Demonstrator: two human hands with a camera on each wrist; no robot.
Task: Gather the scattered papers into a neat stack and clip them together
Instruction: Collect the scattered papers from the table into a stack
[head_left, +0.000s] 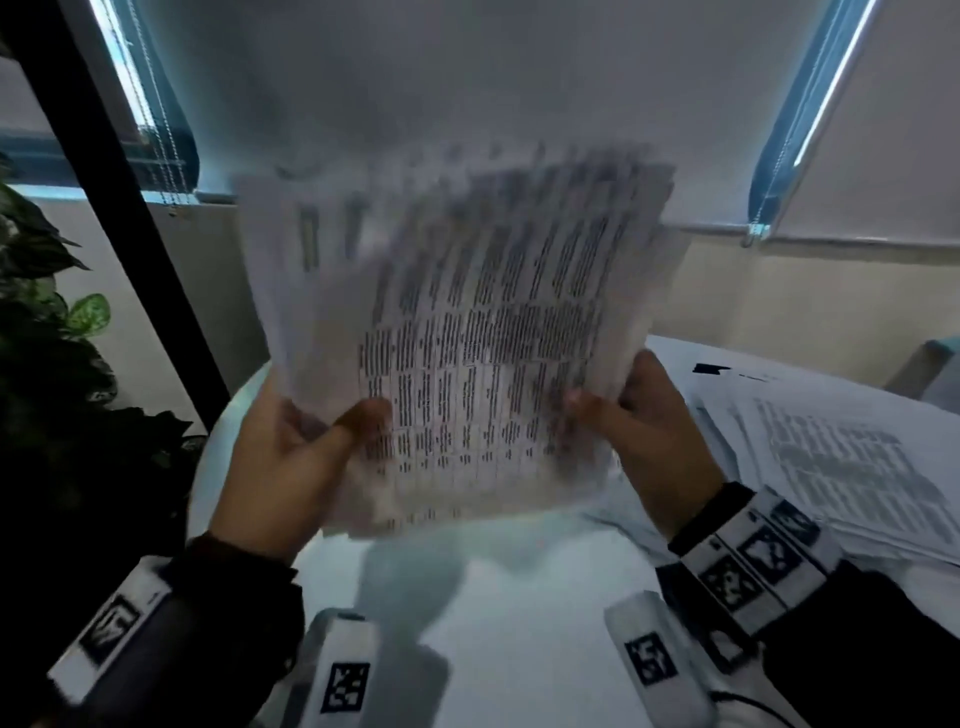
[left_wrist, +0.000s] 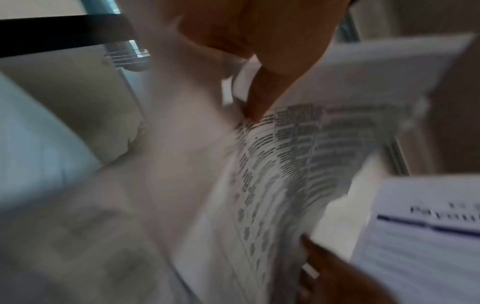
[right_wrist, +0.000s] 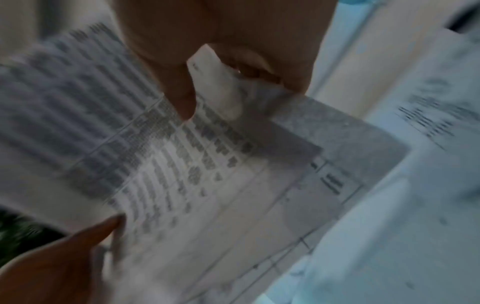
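Observation:
A bundle of printed sheets (head_left: 467, 322) stands nearly upright above the white table (head_left: 519, 597), blurred by motion, its edges uneven. My left hand (head_left: 291, 457) grips the bundle's lower left side, thumb across the front. My right hand (head_left: 644, 415) grips the lower right side the same way. In the left wrist view my left hand (left_wrist: 259, 61) pinches the sheets (left_wrist: 285, 154), with my right hand (left_wrist: 337, 277) at the bottom. The right wrist view shows my right hand (right_wrist: 207, 72) pinching the printed pages (right_wrist: 182, 164), and my left hand (right_wrist: 64, 257) at the lower left. No clip is visible.
More printed papers (head_left: 831, 457) lie spread on the table at the right. A leafy plant (head_left: 47, 338) and a black post (head_left: 130, 208) stand at the left. Window blinds (head_left: 467, 78) hang behind. White tagged devices (head_left: 348, 670) sit by the wrists.

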